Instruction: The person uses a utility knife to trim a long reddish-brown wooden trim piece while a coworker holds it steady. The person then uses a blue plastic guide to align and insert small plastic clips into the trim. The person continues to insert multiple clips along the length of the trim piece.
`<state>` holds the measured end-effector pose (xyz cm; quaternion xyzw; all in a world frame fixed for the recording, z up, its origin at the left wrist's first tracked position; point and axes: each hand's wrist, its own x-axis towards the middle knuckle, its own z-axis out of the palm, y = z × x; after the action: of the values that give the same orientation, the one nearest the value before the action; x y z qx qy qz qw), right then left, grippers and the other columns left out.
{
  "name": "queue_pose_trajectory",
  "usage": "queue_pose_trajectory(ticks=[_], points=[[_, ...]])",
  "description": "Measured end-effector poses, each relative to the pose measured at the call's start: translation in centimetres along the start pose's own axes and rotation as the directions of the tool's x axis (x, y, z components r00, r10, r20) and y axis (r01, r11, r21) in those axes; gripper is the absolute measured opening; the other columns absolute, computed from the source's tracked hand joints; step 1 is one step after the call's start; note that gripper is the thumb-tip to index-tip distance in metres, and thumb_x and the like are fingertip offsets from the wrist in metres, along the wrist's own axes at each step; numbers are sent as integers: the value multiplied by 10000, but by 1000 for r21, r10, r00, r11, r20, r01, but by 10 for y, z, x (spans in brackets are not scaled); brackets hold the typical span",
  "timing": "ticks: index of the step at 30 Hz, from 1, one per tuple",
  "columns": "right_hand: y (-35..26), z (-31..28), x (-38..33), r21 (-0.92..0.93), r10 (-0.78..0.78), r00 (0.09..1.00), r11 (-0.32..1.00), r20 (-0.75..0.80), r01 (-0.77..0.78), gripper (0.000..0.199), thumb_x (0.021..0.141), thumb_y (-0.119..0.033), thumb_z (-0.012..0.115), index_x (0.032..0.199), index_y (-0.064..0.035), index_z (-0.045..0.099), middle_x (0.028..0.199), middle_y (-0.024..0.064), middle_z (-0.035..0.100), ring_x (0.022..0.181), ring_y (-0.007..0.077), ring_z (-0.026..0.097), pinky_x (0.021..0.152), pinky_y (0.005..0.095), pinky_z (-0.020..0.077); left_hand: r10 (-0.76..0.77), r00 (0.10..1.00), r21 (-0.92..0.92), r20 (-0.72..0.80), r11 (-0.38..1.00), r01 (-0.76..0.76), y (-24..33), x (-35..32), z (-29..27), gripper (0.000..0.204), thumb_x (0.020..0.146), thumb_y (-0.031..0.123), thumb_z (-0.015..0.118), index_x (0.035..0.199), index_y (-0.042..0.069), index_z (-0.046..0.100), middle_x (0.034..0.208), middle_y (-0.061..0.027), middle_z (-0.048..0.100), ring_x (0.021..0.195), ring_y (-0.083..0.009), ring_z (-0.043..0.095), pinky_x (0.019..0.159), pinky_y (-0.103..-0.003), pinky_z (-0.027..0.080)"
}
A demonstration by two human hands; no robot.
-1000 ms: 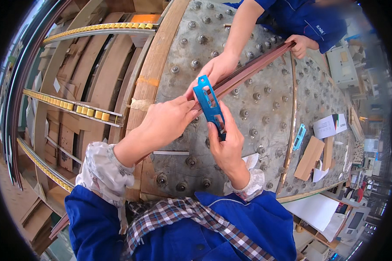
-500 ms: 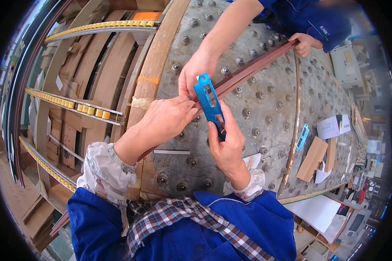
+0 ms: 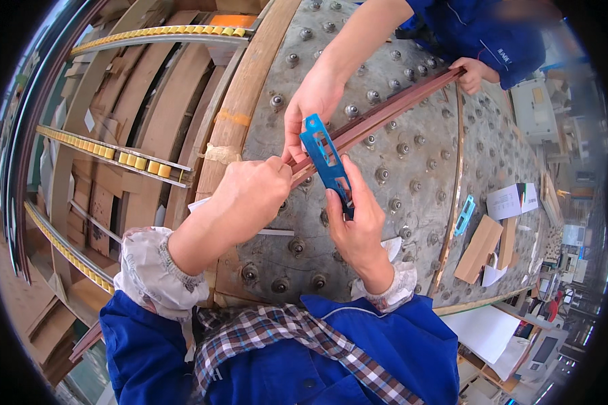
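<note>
Left hand [image 3: 253, 192] closed in a loose fist, fingers curled and pressed together over the near end of a long brown strip [image 3: 385, 115], knuckles up, thumb side toward the strip. Right hand [image 3: 358, 226] just beside it, fingers wrapped around the lower end of a blue slotted gauge [image 3: 325, 162], thumb laid along its edge. Gauge upright and slightly tilted, set across the strip where both hands meet, its upper end free above the strip.

Strip running diagonally from the hands up and to the right across a grey curved desk [image 3: 419, 196] studded with rows of round metal rollers. Second person's hand [image 3: 314, 101] reaching down from the top edge, fingertips pinching the strip just above the gauge, touching or nearly touching the blue plate. Same person's other hand [image 3: 471, 74] gripping the far end of the strip at upper right, blue sleeve behind it.

Thin curved wooden strip [image 3: 452, 202] lying along the right part of the desk, a second small blue gauge [image 3: 465, 216] beside it. Brown cardboard pieces [image 3: 479, 250] and white papers [image 3: 513, 201] farther right. Broad curved wooden band [image 3: 246, 101] along the desk's left edge, with yellow roller rails [image 3: 125, 156] beyond it on the left.
</note>
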<state>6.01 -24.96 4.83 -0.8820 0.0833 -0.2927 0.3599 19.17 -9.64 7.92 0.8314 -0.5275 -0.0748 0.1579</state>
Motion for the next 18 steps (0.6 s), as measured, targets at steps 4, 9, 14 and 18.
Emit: queue_pose_trajectory(ticks=[4,9,14,18], points=[[1,0,-2,-19,-22,1000,1000,7,22,527,836,46,662,1341,22,512,1040,229,666,854,336,697,695,379,551,-27,999,-86,-33,996,24,1,-1,0,148,915,136,580,929,11,659,767,-143,598,703,-373,630,622,-445,502],[2,-1,-6,-18,-39,999,999,15,40,512,830,53,665,1323,33,526,1030,223,670,838,325,700,688,367,551,-112,992,-274,-50,957,94,-1,-4,0,193,920,141,581,975,-13,682,781,-170,623,718,-377,629,628,-456,487],[4,0,-11,13,-23,999,1000,-43,24,482,835,46,672,1299,49,542,1009,219,675,815,300,704,679,358,551,-180,979,-337,-99,931,137,2,-4,2,190,885,134,637,952,-25,717,798,-186,657,739,-380,644,655,-438,503],[2,-10,-16,10,87,995,996,-41,-86,478,836,41,679,1294,58,542,994,221,676,798,284,705,675,345,548,-263,961,-412,-84,887,207,4,-3,0,178,847,134,691,915,-24,735,791,-192,670,734,-379,653,666,-423,514]])
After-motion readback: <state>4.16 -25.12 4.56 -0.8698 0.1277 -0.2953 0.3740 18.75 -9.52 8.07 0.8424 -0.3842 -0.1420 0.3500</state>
